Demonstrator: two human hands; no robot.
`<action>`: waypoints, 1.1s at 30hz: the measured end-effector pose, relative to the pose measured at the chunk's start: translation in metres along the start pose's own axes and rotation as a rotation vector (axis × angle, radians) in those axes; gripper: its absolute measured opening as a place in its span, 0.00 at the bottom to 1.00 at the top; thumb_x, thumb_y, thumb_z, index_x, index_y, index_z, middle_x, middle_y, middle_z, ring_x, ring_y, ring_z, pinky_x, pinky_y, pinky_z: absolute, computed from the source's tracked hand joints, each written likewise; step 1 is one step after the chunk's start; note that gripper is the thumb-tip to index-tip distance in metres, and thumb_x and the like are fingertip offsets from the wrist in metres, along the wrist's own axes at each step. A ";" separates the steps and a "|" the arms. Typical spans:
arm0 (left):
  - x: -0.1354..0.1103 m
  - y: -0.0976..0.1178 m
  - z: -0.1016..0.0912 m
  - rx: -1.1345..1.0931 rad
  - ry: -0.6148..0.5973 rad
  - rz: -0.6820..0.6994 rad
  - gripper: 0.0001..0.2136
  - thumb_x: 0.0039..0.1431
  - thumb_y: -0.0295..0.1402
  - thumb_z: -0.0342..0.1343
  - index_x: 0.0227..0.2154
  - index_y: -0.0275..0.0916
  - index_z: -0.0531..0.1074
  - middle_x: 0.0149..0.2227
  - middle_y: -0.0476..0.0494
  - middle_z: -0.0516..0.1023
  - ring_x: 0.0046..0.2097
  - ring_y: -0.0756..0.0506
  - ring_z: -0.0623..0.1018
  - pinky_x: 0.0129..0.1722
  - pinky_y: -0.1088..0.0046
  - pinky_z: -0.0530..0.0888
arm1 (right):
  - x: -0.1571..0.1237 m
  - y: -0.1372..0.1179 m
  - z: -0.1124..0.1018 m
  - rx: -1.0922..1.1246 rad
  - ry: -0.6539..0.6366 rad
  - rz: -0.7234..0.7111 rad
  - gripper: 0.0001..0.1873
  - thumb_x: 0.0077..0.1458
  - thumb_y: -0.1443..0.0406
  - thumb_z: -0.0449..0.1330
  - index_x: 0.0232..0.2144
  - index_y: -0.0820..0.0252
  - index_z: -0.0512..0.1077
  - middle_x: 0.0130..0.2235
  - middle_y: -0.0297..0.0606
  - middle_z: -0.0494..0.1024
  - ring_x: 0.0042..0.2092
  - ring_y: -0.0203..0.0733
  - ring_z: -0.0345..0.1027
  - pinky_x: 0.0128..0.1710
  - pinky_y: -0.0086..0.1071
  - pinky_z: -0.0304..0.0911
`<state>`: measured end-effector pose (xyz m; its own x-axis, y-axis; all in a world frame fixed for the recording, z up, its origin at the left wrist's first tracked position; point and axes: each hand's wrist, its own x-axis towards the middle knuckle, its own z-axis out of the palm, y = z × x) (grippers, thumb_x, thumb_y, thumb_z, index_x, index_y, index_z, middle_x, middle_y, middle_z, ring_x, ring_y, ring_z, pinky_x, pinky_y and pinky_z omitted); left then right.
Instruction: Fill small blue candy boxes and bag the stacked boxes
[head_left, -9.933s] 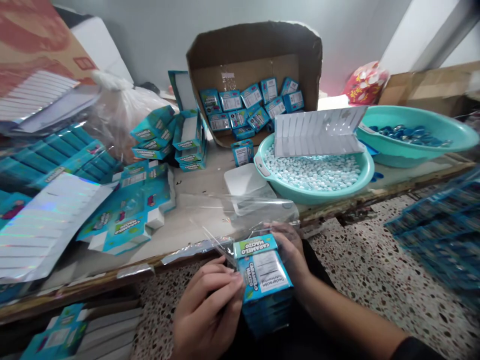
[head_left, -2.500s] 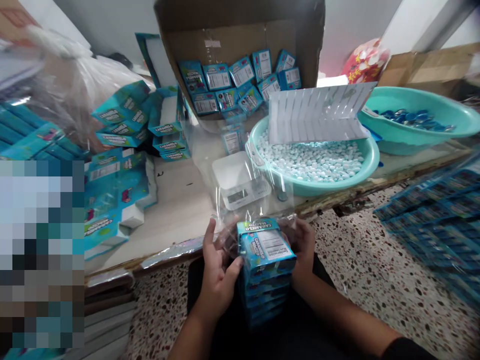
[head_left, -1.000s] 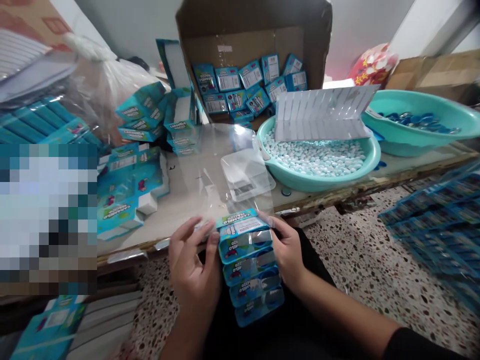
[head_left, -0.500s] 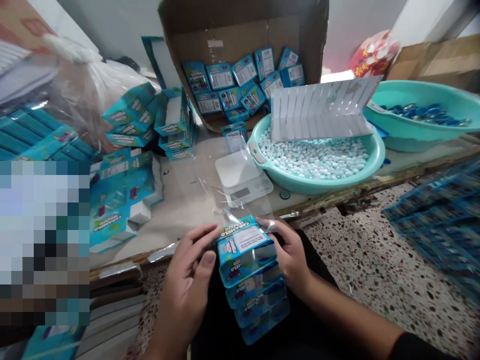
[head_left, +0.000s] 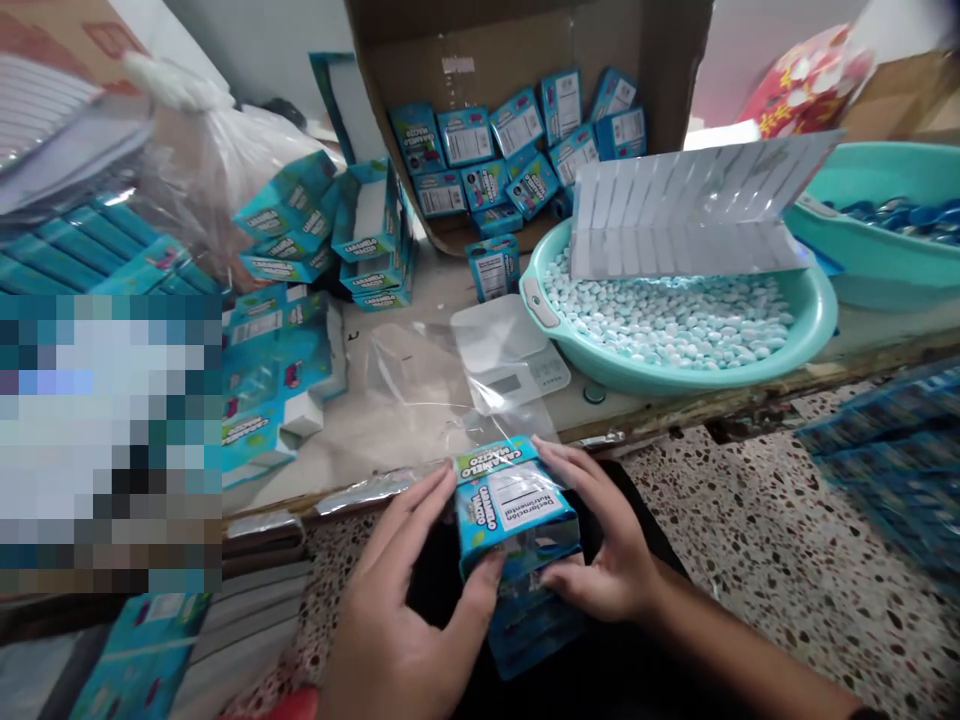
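Above my lap, a stack of blue candy boxes printed "Caramelo Macizo" sits between my hands. My left hand grips its left side, the thumb pressed on the lower front edge. On the right side, my right hand holds with fingers at the top corner and thumb low on the front. Clear plastic film spreads from the far end of the stack over the table edge. The lower boxes are partly hidden behind my thumbs and the shiny film.
A white kitchen scale lies beyond the stack. Right of it, a turquoise basin of pale candies carries a grey ridged tray. A cardboard box with small blue packs stands behind. Blue display boxes are stacked at left.
Both thumbs have come onto the front of the stack, and the top box is tipped more toward me. The view has shifted slightly, so the table things sit differently in the picture.
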<state>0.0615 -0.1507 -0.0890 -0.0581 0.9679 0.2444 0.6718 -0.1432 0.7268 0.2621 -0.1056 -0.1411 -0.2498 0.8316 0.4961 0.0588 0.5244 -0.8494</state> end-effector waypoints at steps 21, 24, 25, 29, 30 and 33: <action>-0.012 -0.006 -0.003 0.173 0.253 0.560 0.28 0.51 0.19 0.65 0.55 0.45 0.73 0.43 0.45 0.81 0.40 0.44 0.80 0.36 0.68 0.79 | -0.008 -0.005 -0.003 -0.182 0.076 -0.154 0.32 0.58 0.60 0.67 0.63 0.47 0.65 0.57 0.47 0.73 0.54 0.53 0.72 0.50 0.45 0.72; -0.017 -0.013 -0.008 0.201 0.187 0.605 0.25 0.58 0.24 0.62 0.58 0.48 0.70 0.42 0.45 0.81 0.38 0.44 0.80 0.36 0.68 0.80 | -0.012 -0.006 -0.001 -0.174 0.100 -0.140 0.33 0.56 0.63 0.69 0.62 0.46 0.66 0.56 0.46 0.74 0.53 0.52 0.72 0.50 0.45 0.72; -0.020 -0.015 -0.007 0.193 0.191 0.602 0.23 0.59 0.24 0.61 0.57 0.49 0.71 0.42 0.46 0.81 0.39 0.44 0.80 0.37 0.68 0.81 | -0.013 -0.006 0.000 -0.160 0.114 -0.131 0.33 0.56 0.64 0.69 0.62 0.46 0.66 0.55 0.46 0.75 0.53 0.52 0.72 0.50 0.45 0.72; -0.022 -0.017 0.005 0.187 0.278 0.634 0.20 0.53 0.22 0.65 0.48 0.47 0.76 0.40 0.47 0.79 0.40 0.45 0.77 0.44 0.64 0.80 | -0.010 -0.009 0.003 -0.021 0.141 -0.057 0.27 0.54 0.66 0.70 0.56 0.48 0.72 0.59 0.45 0.70 0.58 0.52 0.68 0.56 0.45 0.68; -0.021 -0.015 0.009 0.171 0.309 0.636 0.21 0.50 0.20 0.67 0.46 0.47 0.77 0.39 0.48 0.78 0.41 0.45 0.77 0.46 0.64 0.80 | -0.008 -0.010 0.003 0.028 0.125 -0.034 0.26 0.53 0.66 0.70 0.54 0.49 0.72 0.61 0.46 0.67 0.60 0.53 0.65 0.58 0.46 0.66; -0.016 -0.009 0.022 -0.026 0.420 0.427 0.26 0.47 0.18 0.67 0.49 0.46 0.74 0.45 0.46 0.73 0.48 0.44 0.75 0.50 0.62 0.78 | -0.002 -0.012 -0.002 0.161 0.043 0.021 0.22 0.54 0.63 0.70 0.51 0.52 0.73 0.64 0.46 0.65 0.64 0.56 0.60 0.62 0.52 0.60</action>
<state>0.0727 -0.1600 -0.1138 -0.0772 0.6604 0.7470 0.6822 -0.5114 0.5226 0.2636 -0.1129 -0.1318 -0.2083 0.8509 0.4822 -0.0924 0.4737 -0.8758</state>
